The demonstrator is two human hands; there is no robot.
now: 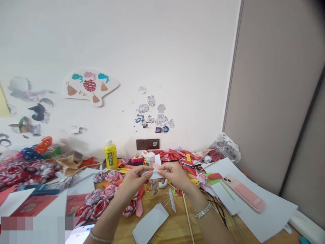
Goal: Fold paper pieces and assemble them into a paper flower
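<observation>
The left fingers (146, 173) and right fingers (164, 169) pinch a small white paper strip (156, 174) between them, above the middle of the wooden counter (177, 223). Behind it stands a clear plastic bottle (152, 189) with a white cap. A flat stack of white rectangular paper (150, 223) lies toward the near edge; striped, crinkled paper roses (99, 203) cluster to its left.
</observation>
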